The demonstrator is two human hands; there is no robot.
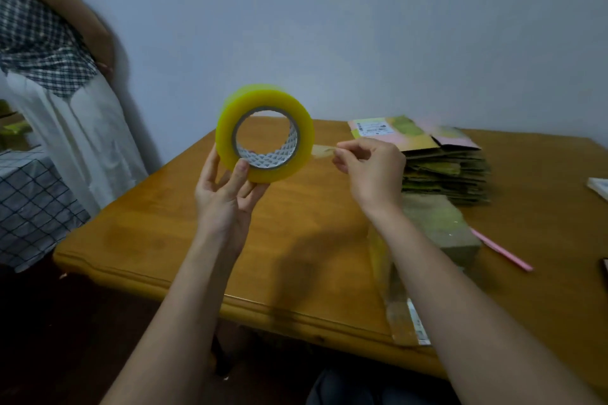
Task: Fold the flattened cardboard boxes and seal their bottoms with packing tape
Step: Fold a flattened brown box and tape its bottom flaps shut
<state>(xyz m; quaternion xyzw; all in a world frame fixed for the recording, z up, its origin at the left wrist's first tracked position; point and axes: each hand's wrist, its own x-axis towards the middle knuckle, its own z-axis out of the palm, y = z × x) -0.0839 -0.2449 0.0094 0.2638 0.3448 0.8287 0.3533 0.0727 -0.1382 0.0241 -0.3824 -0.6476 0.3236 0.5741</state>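
Yellow tape roll point(265, 132) sits gripped in my left hand point(227, 194); my right hand point(371, 174) pinches its free end point(324, 152), pulled rightward toward the folded box point(437, 233).

Both forearms are seen bare to the lower frame edge; no sleeves, rings or wristbands are observed. Dark trousers point(348, 388) are noted at the bottom of the view.

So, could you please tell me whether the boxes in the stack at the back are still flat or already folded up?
Still flat: the stack of cardboard boxes lies as thin layers on the table.
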